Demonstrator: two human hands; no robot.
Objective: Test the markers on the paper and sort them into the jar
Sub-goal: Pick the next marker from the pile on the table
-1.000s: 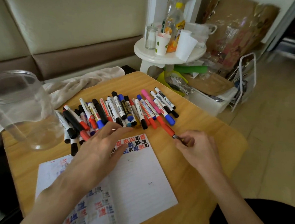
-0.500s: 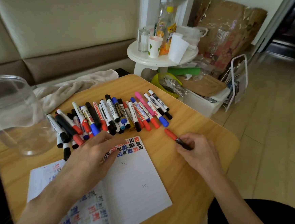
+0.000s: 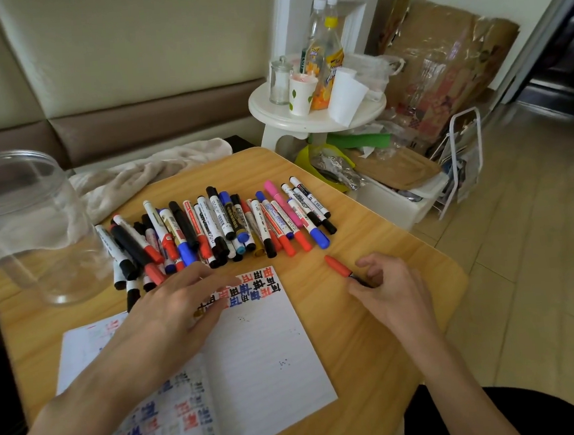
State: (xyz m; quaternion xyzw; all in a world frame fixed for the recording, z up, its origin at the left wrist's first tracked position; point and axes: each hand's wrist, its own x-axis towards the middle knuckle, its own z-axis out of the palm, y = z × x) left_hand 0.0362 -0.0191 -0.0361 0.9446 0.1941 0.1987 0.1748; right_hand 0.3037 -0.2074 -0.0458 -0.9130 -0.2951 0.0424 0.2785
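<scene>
A row of several markers [image 3: 217,226] in black, red, blue and pink lies across the wooden table [image 3: 377,244]. Below it sits lined paper [image 3: 261,349] with red, black and blue test marks along its top and lower left. My left hand [image 3: 169,312] rests flat on the paper, fingers spread. My right hand [image 3: 384,288] pinches the dark barrel of a red-capped marker [image 3: 336,265], which lies low over the table right of the paper. A clear, empty plastic jar [image 3: 22,231] stands at the far left.
A beige cloth [image 3: 138,177] lies behind the table. A white round stool [image 3: 315,115] carries bottles and paper cups. Cardboard, bags and a white bin [image 3: 397,198] crowd the floor at the right, past the table's edge.
My right hand has drawn the red-capped marker out of the row and toward me, clear of the other markers. The left hand has stayed on the paper.
</scene>
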